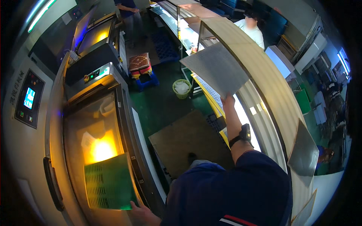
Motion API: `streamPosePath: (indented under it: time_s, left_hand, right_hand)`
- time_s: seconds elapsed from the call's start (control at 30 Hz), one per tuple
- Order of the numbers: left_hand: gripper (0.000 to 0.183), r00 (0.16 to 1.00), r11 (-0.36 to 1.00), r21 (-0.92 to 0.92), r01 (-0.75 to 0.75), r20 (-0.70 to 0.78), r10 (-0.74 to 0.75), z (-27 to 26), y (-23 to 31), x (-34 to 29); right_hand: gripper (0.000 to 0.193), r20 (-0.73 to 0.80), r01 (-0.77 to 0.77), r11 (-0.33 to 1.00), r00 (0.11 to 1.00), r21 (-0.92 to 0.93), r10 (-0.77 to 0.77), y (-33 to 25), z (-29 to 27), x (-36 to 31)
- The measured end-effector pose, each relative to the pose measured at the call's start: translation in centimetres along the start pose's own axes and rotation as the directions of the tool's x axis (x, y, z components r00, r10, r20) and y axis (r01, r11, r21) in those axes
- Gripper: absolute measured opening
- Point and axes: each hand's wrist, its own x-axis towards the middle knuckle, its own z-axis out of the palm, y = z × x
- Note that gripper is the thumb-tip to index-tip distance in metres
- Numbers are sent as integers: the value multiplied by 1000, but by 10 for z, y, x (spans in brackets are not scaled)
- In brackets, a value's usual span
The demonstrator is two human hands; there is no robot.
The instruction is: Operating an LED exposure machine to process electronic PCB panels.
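My left hand [142, 214] grips the lower right corner of a thin green board panel [107, 182] patterned with rows of dark slots. The panel is over the glass-like bed [75, 139] of a machine, just in front of a bright yellow glow. With my right arm stretched forward, my right hand [227, 101] is closed on the near edge of a thin grey sheet [217, 66] with a fine dotted surface. That sheet is held up, tilted, beside the frame of a long lit bench [247, 109]. A dark band with a small device is on my right wrist.
A control panel [29, 98] with a lit screen is at left, near a black handle [52, 184]. Ahead are a green waste basket [181, 89], a blue stool [145, 80] with a cushion, and a second machine [100, 35]. Two people stand farther off.
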Motion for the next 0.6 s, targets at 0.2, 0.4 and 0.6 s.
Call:
streamPosePath:
  time_s: [0.2,0.4,0.6]
  left_hand:
    - [45,668,708,218,-672,590,453,19,-33,33]
    - [43,354,921,-197,337,933,70,82,109,7]
    - [39,-330,984,-172,-48,932,147,144,144,-57]
  right_hand:
    - [26,-35,-221,783,954,582,296,-10,-31,-41]
    - [41,738,-656,750,546,83,396,-43,-77,-302]
    - [38,18,-393,870,909,-298,417,-91,-205,-410]
